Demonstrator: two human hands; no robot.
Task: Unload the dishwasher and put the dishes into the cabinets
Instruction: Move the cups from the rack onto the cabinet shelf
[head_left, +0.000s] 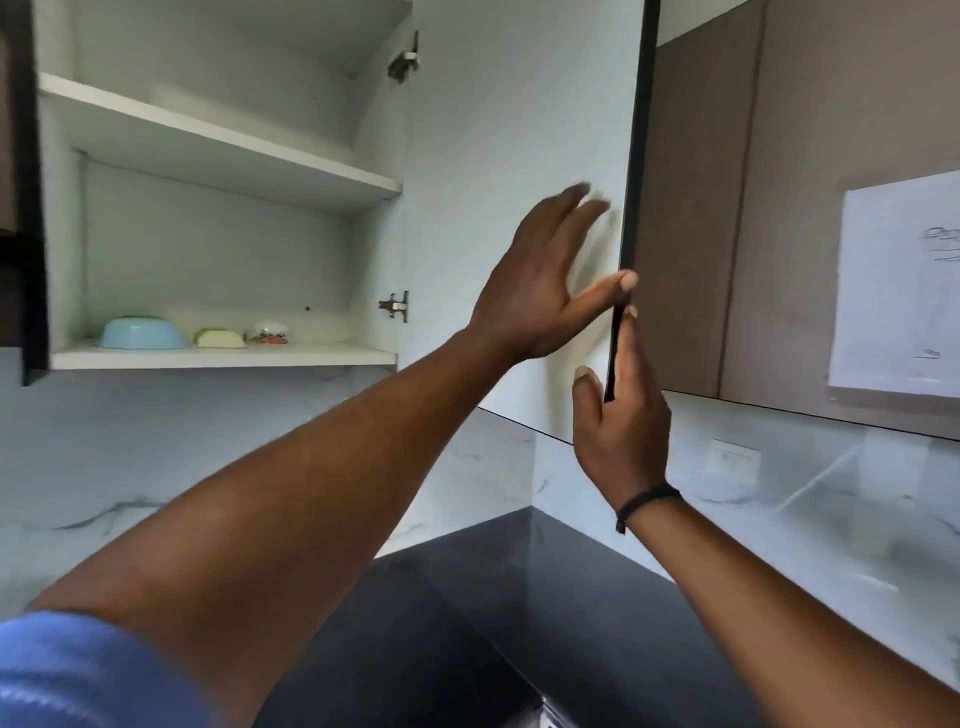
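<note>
- Step in hand, as I judge it: working the cabinet door (519, 156), not carrying a dish. Neither hand holds crockery.
- Door stands swung out, white inner face toward the camera, dark free edge at about 1 o'clock from frame centre.
- Left hand (540, 291): fingers straight and slightly spread, flat toward the door's inner face; thumb reaches to the dark edge. Fingertips blurred, so contact with the panel cannot be told for sure.
- Right hand (623, 410): just below the left, at 3 o'clock from centre; thumb on the inner side, fingers behind the edge, pinching the door's edge. Black wristband (647, 504) on that wrist.
- Task's things: on the lowest shelf (223, 357), at 9 o'clock, a blue bowl (141, 332) upside down, a pale dish (219, 339) beside it, then a patterned bowl (267, 331). Upper shelf shows nothing.
- Dishwasher not in view; dark countertop (519, 597) at 6 o'clock.
- Next move, my guess: swing the door on its hinges (395, 306) to shut or fully open it, with the thumbs kept clear of the neighbouring brown door (691, 234).
</note>
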